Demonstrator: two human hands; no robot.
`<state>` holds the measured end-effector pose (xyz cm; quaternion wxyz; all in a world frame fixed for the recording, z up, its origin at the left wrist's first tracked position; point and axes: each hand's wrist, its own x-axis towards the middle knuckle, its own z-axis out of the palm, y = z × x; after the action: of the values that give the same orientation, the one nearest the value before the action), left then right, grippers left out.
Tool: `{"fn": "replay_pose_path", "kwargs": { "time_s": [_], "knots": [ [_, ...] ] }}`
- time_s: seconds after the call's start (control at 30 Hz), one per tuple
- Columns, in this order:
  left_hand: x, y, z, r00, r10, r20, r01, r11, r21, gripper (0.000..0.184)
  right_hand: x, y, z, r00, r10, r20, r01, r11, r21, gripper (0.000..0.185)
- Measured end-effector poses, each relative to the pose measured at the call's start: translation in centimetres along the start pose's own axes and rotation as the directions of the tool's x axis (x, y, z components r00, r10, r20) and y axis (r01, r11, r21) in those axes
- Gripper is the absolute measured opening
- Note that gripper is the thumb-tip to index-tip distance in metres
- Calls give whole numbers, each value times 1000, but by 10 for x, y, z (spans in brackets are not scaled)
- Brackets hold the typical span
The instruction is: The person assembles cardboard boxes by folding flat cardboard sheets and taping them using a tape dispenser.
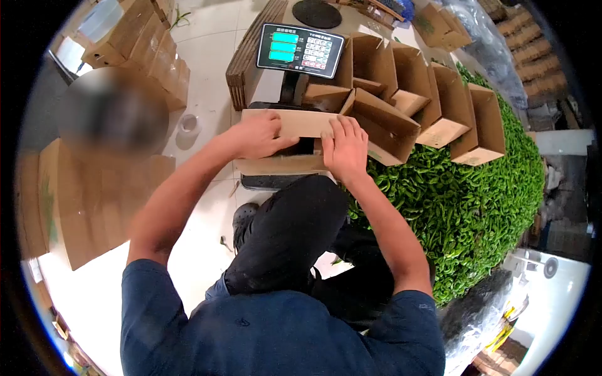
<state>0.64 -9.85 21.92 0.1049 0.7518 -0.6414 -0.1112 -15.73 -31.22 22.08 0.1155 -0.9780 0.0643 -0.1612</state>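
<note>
A cardboard box (282, 166) stands in front of my knees on the platform of a weighing scale (269, 182). Its far flap (307, 124) lies under my fingers, and a dark gap shows between that flap and the near side. My left hand (258, 135) is curled over the left end of the flap, with the thumb reaching toward the gap. At the right end, my right hand (346, 147) grips the box with its fingers bent over the edge. The scale's display (300, 50) is lit beyond the box. What the box holds is hidden.
Several open cardboard boxes (442, 106) stand at the right, against a big heap of green peppers (451, 207). Flattened cardboard (251, 56) leans left of the display. More boxes (94, 200) stand at the left, near a tape roll (188, 124) on the floor.
</note>
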Motion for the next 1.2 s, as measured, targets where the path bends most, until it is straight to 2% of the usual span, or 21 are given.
{"fn": "replay_pose_path", "kwargs": {
  "time_s": [0.03, 0.07, 0.1, 0.13, 0.17, 0.2, 0.23, 0.33, 0.37, 0.4, 0.5, 0.6, 0.7, 0.8, 0.87, 0.9, 0.97, 1.0, 1.1, 1.17, 1.2],
  "knots": [
    [3, 1, 1, 981, 188, -38, -182, 976, 122, 41, 7, 3, 11, 998, 63, 20, -63, 998, 6, 55],
    [11, 11, 7, 983, -51, 175, 48, 999, 23, 52, 12, 9, 24, 990, 134, 36, -135, 991, 10, 56],
    [19, 31, 8, 967, -235, 99, 231, 972, 49, 54, 16, 14, 35, 977, 209, 51, -209, 978, 11, 57],
    [26, 54, 12, 912, -409, 17, 408, 911, 58, 57, 18, 17, 43, 942, 289, 168, -298, 954, 24, 59],
    [31, 72, 18, 819, -570, -68, 573, 818, 47, 59, 19, 17, 46, 936, 316, 156, -327, 943, 54, 60],
    [33, 81, 25, 804, -588, -88, 594, 795, 122, 64, 20, 15, 49, 930, 337, 148, -351, 933, 83, 61],
    [32, 79, 37, 813, -555, -175, 577, 808, 119, 64, 22, 14, 53, 925, 350, 146, -367, 923, 113, 62],
    [32, 73, 66, 801, -428, -418, 512, 852, 108, 63, 13, 32, 63, 929, 357, 99, -366, 846, 388, 65],
    [31, 73, 74, 806, -414, -423, 493, 865, 94, 62, 4, 38, 64, 922, 373, 101, -374, 797, 474, 66],
    [31, 74, 69, 806, -402, -434, 479, 874, 80, 61, -2, 44, 68, 939, 337, 63, -332, 847, 415, 66],
    [37, 69, 66, 798, -392, -458, 480, 872, 90, 59, 0, 21, 27, 824, 468, 320, -526, 842, 124, 54],
    [41, 71, 67, 806, -398, -439, 475, 876, 78, 61, -17, 32, 47, 848, 511, 139, -523, 850, 66, 40],
    [41, 74, 63, 797, -416, -438, 490, 869, 67, 65, -31, 31, 50, 835, 548, 54, -550, 828, 106, 36],
    [41, 76, 68, 787, -422, -449, 494, 868, 50, 67, -36, 30, 45, 833, 552, 45, -550, 814, 186, 32],
    [43, 75, 70, 786, -418, -456, 490, 871, 46, 68, -37, 38, 50, 805, 593, 32, -566, 750, 344, 31],
    [44, 74, 71, 788, -415, -455, 488, 871, 50, 67, -38, 44, 55, 789, 614, 26, -566, 709, 421, 30],
    [45, 74, 70, 799, -419, -431, 488, 871, 60, 67, -53, 72, 70, 539, 776, 329, -712, 210, 670, 30],
    [44, 74, 68, 808, -427, -406, 492, 868, 66, 67, -65, 85, 82, 410, 764, 498, -707, -79, 703, 30],
    [45, 72, 67, 817, -432, -383, 493, 867, 73, 67, -137, 89, 117, 646, 755, 113, -709, 539, 456, 30],
    [45, 70, 71, 819, -426, -385, 488, 869, 77, 65, -199, 66, 155, 751, 588, 301, -649, 575, 498, 32],
    [45, 69, 73, 817, -422, -394, 488, 869, 82, 64, -240, 58, 191, 728, 452, 515, -685, 512, 519, 33]
  ]
}}
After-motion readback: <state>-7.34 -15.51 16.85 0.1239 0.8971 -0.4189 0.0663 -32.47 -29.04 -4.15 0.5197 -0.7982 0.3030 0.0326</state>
